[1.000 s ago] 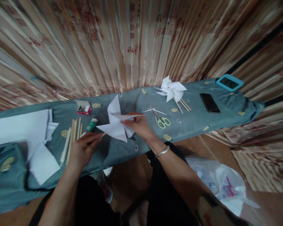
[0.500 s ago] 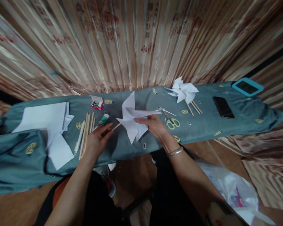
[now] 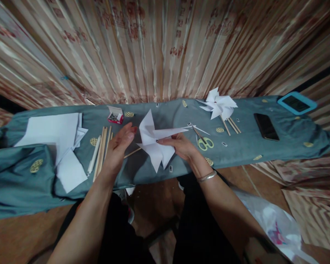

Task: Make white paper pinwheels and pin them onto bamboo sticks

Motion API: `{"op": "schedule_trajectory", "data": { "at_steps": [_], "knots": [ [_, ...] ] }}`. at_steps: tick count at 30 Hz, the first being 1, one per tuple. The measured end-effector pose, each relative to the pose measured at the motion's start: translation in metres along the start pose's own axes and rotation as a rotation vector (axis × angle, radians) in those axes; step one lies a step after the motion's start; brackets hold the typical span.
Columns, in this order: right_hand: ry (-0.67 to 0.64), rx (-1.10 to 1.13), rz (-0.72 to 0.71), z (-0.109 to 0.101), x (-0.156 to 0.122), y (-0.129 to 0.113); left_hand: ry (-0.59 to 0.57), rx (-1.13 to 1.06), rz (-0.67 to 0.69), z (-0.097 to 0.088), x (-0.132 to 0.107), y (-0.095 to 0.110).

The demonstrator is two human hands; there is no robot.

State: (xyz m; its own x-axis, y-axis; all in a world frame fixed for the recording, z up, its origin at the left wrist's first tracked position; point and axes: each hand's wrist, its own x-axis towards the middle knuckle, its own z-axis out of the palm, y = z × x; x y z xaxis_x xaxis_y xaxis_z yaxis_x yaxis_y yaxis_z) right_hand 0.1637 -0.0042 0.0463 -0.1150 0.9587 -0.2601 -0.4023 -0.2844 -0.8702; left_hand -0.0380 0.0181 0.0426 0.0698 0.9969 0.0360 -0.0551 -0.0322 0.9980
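Note:
My right hand [image 3: 181, 146] pinches the centre of a white paper pinwheel [image 3: 154, 141] that lies partly folded on the teal cloth [image 3: 236, 154]. A thin wooden stick [image 3: 132, 152] runs from under the pinwheel toward my left hand [image 3: 118, 148]. That hand hovers just left of the pinwheel with its fingers stretched out, the fingertips close to the left blade. I cannot see whether its thumb touches the stick.
A finished pinwheel [image 3: 218, 106] on sticks lies far right, with scissors [image 3: 205, 142], a phone [image 3: 266, 126] and a blue-framed device [image 3: 297, 103]. Left: a pin box [image 3: 114, 116], spare sticks [image 3: 101, 154], paper sheets [image 3: 53, 135]. A plastic bag [image 3: 277, 227] lies on the floor.
My left hand has let go of its grip low on the stick and lifted, fingers spreading toward the pinwheel's left blade. The right hand keeps its pinch on the centre.

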Motion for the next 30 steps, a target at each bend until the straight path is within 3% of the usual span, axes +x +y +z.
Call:
{"op": "schedule_trajectory", "data": {
  "at_steps": [3, 5, 11, 19, 23, 26, 28, 30],
  "knots": [
    [-0.041, -0.062, 0.013, 0.001, 0.001, 0.000, -0.202, -0.076, -0.103, 0.010, -0.003, 0.005],
    [-0.068, -0.104, -0.008, 0.002, 0.003, 0.000, -0.238, -0.075, -0.162, 0.015, -0.004, 0.003],
    [-0.063, -0.187, -0.086, 0.005, 0.005, -0.003, -0.174, -0.101, -0.224, 0.020, -0.001, -0.011],
    [-0.037, -0.162, -0.127, 0.005, 0.008, -0.004, -0.099, -0.156, -0.271, 0.027, 0.003, -0.014],
    [0.234, -0.260, -0.346, -0.009, 0.005, -0.007, 0.009, -0.183, -0.227, 0.029, 0.008, -0.018],
    [0.463, -0.538, -0.577, -0.013, -0.008, -0.009, 0.050, -0.198, -0.202, 0.032, 0.010, -0.020],
    [0.430, -0.758, -0.655, -0.009, -0.016, -0.008, 0.046, -0.210, -0.208, 0.034, 0.010, -0.020],
    [0.308, -0.921, -0.701, -0.001, -0.020, -0.003, 0.028, -0.226, -0.227, 0.037, 0.008, -0.018]
  ]
}}
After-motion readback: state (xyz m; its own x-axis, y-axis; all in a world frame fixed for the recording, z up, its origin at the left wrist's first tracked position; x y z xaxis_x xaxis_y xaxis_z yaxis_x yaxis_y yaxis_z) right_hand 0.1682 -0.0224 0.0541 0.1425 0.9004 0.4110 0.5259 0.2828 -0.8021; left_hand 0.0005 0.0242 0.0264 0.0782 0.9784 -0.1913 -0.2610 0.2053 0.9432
